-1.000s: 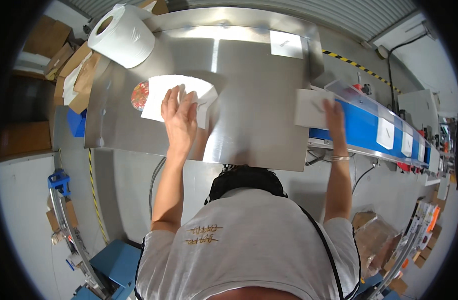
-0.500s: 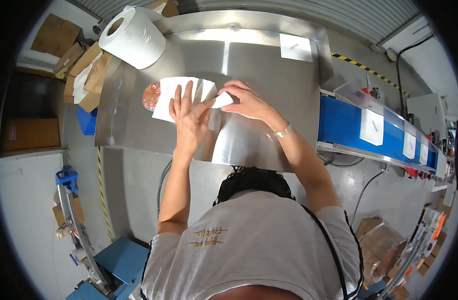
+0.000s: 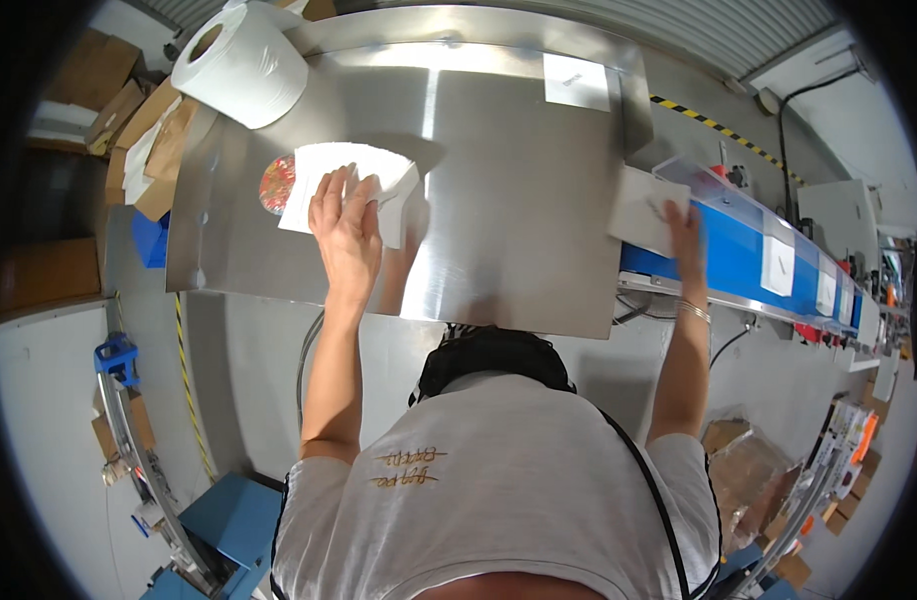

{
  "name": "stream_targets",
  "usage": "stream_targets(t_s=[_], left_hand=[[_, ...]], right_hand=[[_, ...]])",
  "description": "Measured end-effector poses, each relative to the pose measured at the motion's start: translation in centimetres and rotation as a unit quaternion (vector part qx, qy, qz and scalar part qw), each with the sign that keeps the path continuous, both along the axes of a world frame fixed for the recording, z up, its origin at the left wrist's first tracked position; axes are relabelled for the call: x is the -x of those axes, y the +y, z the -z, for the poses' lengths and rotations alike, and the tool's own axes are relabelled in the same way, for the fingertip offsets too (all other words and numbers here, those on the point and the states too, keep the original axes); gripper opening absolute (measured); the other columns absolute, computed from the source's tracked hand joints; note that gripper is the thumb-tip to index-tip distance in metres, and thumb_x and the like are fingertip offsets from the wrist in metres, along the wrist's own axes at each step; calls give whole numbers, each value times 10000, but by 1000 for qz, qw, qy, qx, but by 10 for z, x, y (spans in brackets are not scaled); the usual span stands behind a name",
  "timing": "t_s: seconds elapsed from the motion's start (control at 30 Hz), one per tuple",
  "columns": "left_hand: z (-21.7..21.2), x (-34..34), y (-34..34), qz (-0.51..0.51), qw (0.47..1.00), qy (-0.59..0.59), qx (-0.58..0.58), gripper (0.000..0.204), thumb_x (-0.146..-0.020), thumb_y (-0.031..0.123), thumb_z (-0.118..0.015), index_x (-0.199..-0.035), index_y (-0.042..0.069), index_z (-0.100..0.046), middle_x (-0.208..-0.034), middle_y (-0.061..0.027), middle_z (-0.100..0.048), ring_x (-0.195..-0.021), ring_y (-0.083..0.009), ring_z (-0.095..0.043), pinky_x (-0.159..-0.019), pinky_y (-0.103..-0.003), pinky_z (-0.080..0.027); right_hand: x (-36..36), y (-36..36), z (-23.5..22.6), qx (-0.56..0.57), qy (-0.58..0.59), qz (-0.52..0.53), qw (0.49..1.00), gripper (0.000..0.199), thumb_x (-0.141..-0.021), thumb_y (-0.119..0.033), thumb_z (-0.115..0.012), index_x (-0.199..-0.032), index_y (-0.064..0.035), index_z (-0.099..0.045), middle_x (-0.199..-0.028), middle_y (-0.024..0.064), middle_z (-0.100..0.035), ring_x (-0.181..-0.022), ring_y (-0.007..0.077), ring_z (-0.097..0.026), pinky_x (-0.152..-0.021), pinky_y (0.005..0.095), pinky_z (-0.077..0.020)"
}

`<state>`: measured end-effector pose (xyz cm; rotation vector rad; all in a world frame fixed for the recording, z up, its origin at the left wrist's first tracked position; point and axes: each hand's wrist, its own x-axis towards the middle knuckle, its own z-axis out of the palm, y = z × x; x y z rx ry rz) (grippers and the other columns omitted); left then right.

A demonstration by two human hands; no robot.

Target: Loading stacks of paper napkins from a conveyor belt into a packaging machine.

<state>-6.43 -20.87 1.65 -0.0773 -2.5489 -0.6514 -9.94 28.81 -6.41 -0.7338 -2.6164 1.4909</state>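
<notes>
Fanned white flat packets [image 3: 315, 165], perhaps paper or thin bags, lie in a pile on the steel table. My left hand [image 3: 346, 225] rests on top of them, fingers apart and slightly bent. A round red-patterned piece [image 3: 278, 184] sticks out from under the pile's left side. Over at the right, my right hand [image 3: 686, 235] is smeared by motion and grips the right edge of a single white packet [image 3: 644, 208]. That packet spans the table's right edge and the near end of the blue conveyor belt [image 3: 724, 240]. The right thumb is hidden.
On the belt several white packets [image 3: 778, 265] sit in a row, with a clear guard along its far side. A big white paper roll [image 3: 269, 85] stands at the table's back left, and another white sheet [image 3: 577, 82] at the back right. Cardboard boxes [image 3: 164, 150] are at the left.
My right hand has moved from the pile to the conveyor with one white packet. My left hand has stayed on the pile. The whole view has shifted slightly.
</notes>
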Motion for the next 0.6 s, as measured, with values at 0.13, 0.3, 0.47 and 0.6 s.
stream_targets(t_s=[0.13,0.3,0.47,0.6], left_hand=[[2,-1,1,-12,1000,18,16,315,-821,-11,-679,-1111,102,-730,-1399,-179,-536,-1350,-415,-418,-1131,-533,-292],[-1,0,-1,3,999,-6,32,291,-814,3,-696,-1059,153,-747,-1449,-157,-503,-1416,-406,-344,-1157,-571,-196],[-10,0,-5,41,997,-28,59,303,-835,72,-715,-1126,157,-721,-1474,-165,-477,-1439,-405,-311,-1155,-569,-188],[-8,4,-9,-11,999,-25,38,413,-873,165,-713,-1280,154,-642,-1478,-194,-458,-1424,-424,-317,-1150,-575,-207]], right_hand=[[4,-18,-16,-462,35,45,885,554,-843,-357,-756,-1246,-9,-604,-1248,185,-638,-1166,337,-591,-992,441,-464],[35,-171,-34,-118,286,-358,881,577,-793,-238,-807,-1297,-80,-574,-1240,126,-601,-1134,310,-595,-960,404,-480],[57,-303,-34,35,237,-478,845,480,-804,-202,-787,-1247,-159,-607,-1324,103,-543,-1152,298,-568,-943,369,-489],[64,-296,-21,43,228,-491,840,407,-899,-202,-722,-1243,-56,-560,-1339,99,-540,-1152,200,-567,-909,317,-495]])
